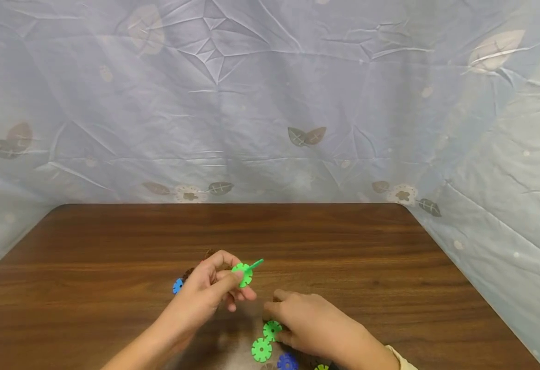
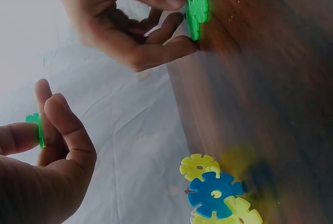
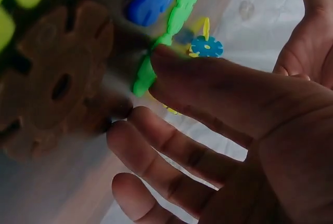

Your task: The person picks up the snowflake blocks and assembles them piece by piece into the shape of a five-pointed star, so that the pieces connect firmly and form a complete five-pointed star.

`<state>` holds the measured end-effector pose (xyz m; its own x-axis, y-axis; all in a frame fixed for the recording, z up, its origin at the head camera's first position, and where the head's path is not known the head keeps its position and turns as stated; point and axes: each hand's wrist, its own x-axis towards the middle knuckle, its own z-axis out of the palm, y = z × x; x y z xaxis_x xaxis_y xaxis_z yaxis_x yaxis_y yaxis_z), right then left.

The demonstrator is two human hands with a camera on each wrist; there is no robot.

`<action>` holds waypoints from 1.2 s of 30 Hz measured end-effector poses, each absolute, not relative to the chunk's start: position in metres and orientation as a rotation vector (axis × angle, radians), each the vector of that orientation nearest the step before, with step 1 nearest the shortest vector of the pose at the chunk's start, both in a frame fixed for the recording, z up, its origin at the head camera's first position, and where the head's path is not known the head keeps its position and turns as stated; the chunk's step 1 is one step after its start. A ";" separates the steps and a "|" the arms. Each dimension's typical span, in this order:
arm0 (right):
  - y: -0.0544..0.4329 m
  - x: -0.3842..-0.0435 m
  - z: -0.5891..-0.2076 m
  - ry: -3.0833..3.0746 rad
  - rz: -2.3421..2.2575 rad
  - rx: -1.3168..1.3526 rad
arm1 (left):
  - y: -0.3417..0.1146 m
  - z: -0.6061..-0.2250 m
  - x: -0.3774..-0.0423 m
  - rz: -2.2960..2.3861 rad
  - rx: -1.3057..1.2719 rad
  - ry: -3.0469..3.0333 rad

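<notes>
Between thumb and fingers, my left hand (image 1: 214,282) pinches a green notched disc (image 1: 246,277) above the table, with a second green piece sticking out edge-on from it. Lower and to the right, my right hand (image 1: 316,321) has its thumb and a finger at the edges of another green notched disc (image 1: 272,330), gripping it low at the tabletop. A further green disc (image 1: 261,350) adjoins that one. In the right wrist view the thumb (image 3: 177,63) covers part of the gripped disc, while the other fingers extend beside it.
Near the front edge lie a dark blue disc (image 1: 287,361) and a yellow-green disc (image 1: 321,367). A brown disc (image 3: 62,83) is close to the right hand. Behind the left hand is a cluster with a blue disc (image 2: 214,195) and yellow discs (image 2: 199,167). Patterned cloth (image 1: 270,103) surrounds the wooden table (image 1: 367,246).
</notes>
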<state>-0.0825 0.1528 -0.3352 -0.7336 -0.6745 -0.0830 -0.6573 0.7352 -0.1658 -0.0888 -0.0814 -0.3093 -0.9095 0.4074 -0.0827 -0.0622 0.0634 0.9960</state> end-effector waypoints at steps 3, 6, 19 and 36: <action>0.152 -0.081 -0.337 2.801 -0.149 -1.065 | -0.081 -0.309 -0.089 1.907 0.351 2.010; 0.152 -0.080 -0.336 2.801 -0.154 -1.049 | -0.081 -0.308 -0.089 1.899 0.363 2.014; 0.157 -0.087 -0.317 2.919 -0.590 -1.039 | -0.080 -0.313 -0.088 1.879 0.392 2.011; 0.151 -0.088 -0.315 3.048 -1.235 -1.335 | -0.077 -0.316 -0.086 1.853 0.436 1.996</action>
